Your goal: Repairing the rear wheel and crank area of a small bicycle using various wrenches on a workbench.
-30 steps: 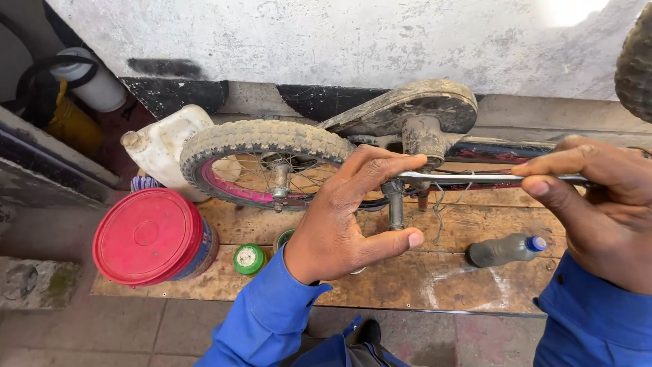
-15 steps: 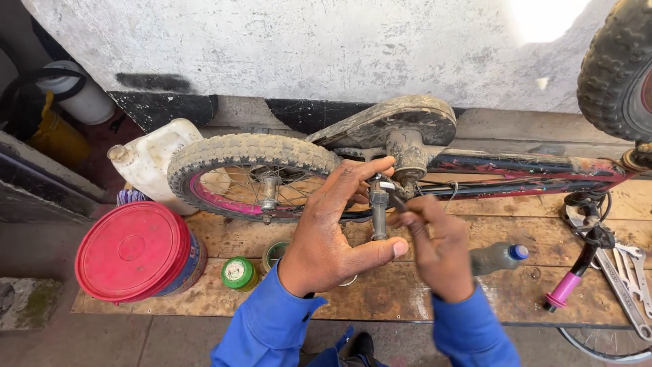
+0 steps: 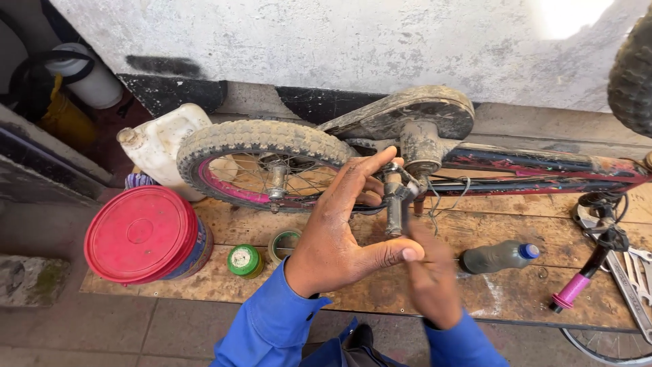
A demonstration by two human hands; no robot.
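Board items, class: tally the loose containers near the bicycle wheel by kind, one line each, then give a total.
Bucket with red lid: 1
White jug: 1
Small green-lidded tin: 1
Bottle with blue cap: 1
Total: 4

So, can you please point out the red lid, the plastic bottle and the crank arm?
red lid [image 3: 140, 233], head view, middle of its flat top.
plastic bottle [image 3: 496, 257], head view, middle of its dark body.
crank arm [image 3: 394, 207], head view, middle of the grey bar.
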